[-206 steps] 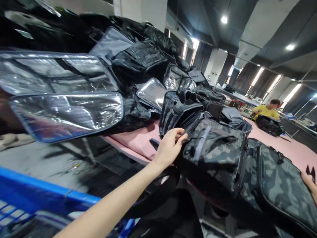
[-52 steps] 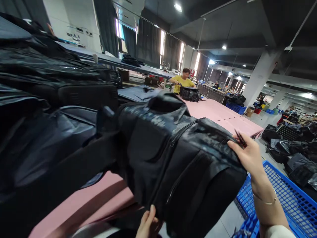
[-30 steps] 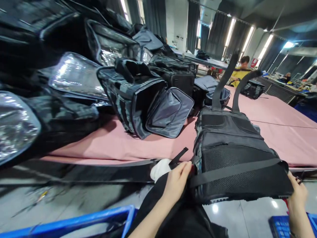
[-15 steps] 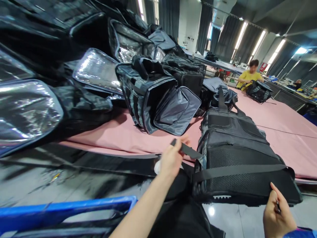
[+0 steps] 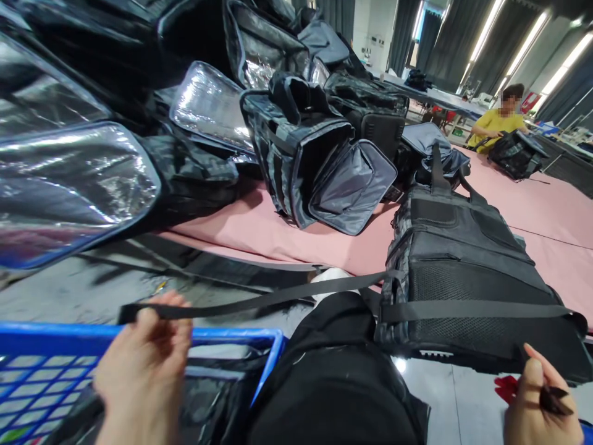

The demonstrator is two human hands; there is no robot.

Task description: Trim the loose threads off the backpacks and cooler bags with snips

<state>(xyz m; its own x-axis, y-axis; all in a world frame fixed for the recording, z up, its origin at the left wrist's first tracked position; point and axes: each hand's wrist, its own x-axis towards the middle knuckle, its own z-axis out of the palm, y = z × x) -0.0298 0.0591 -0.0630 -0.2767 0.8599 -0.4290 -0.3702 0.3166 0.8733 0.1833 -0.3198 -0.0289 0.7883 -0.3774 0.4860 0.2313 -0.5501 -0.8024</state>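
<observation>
A black backpack [image 5: 467, 290] with mesh panels lies at the right on the pink-covered table, its near end jutting past the edge. My left hand [image 5: 146, 355] is closed on the end of a black webbing strap [image 5: 282, 298], stretched left from the backpack's side. At the near right corner, my right hand [image 5: 540, 395] is closed, thumb and forefinger at the backpack's edge. Tucked in its curled fingers is a small tool with a red part and dark pointed tips, apparently snips [image 5: 555, 400]. A second strap [image 5: 477, 310] crosses the backpack's back panel.
Open bags with silver linings [image 5: 69, 185] pile up at the left. A camouflage bag [image 5: 296, 148] stands open on the pink cloth [image 5: 278, 228]. A blue plastic basket [image 5: 46, 337] holding dark items is at the lower left. Across the table, a person in yellow [image 5: 498, 127] handles another bag.
My left hand has moved down and left, drawing the strap out long from the backpack. My right hand stays at the corner; the tool's red part now shows. The view has shifted left.
</observation>
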